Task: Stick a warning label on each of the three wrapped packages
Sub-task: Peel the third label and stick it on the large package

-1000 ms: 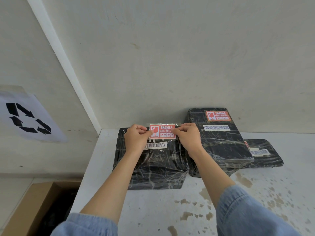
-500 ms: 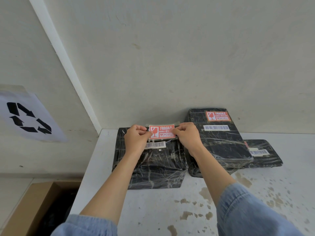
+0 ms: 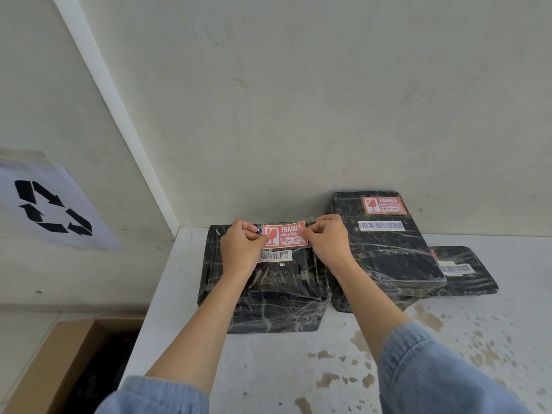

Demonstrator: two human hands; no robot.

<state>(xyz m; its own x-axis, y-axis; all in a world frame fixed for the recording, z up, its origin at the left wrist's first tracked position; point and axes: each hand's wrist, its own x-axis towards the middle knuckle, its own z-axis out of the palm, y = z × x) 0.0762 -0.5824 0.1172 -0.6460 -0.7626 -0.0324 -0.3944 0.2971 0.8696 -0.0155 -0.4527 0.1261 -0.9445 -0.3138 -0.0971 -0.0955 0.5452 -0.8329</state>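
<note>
Three black packages wrapped in clear film lie on the table against the wall. Over the far end of the left package I hold a red FRAGILE label stretched between both hands, just above that package's barcode sticker. My left hand pinches the label's left edge and my right hand pinches its right edge. The middle package carries a stuck red label and a barcode. Behind it, the flat right package shows a barcode and a sliver of red; the rest is hidden.
The white table has brown stains at the front and right. An open cardboard box stands on the floor to the left of the table. A recycling sign hangs on the left wall.
Both hands have carried the label slightly away from me toward the far end of the left package. The packages have not moved.
</note>
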